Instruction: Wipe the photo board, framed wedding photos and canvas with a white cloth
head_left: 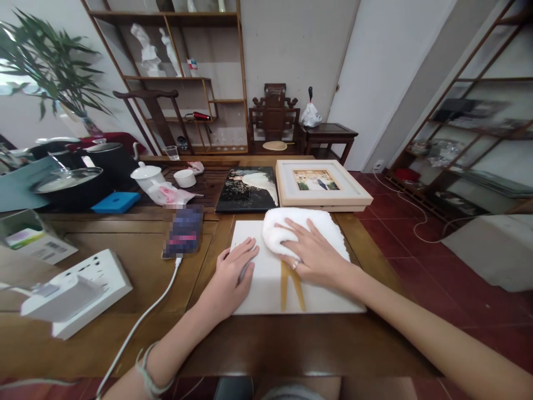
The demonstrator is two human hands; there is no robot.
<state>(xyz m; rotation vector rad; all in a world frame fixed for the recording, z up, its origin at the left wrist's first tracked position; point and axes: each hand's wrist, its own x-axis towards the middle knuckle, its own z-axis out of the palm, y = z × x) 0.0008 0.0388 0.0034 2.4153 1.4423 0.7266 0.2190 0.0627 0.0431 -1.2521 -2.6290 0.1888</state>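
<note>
A flat white board (262, 289) with two tan strips (284, 286) spreading toward me lies on the table in front of me. My right hand (312, 250) presses a folded white towel (333, 225) onto its upper right part, fingers spread over the cloth and a ring on one finger. The towel hides much of the board there. At the board's left edge rests my left hand (235, 275), its fingers stretched out over the surface and the thumb apart from them.
Behind the board lie a dark photo panel (245, 191) and a light wooden picture frame (353, 186). To the left are a phone (183, 230) on a white cable, a power strip (100, 300), a blue box (115, 203), a lidded white cup (147, 175) and a pan (69, 186).
</note>
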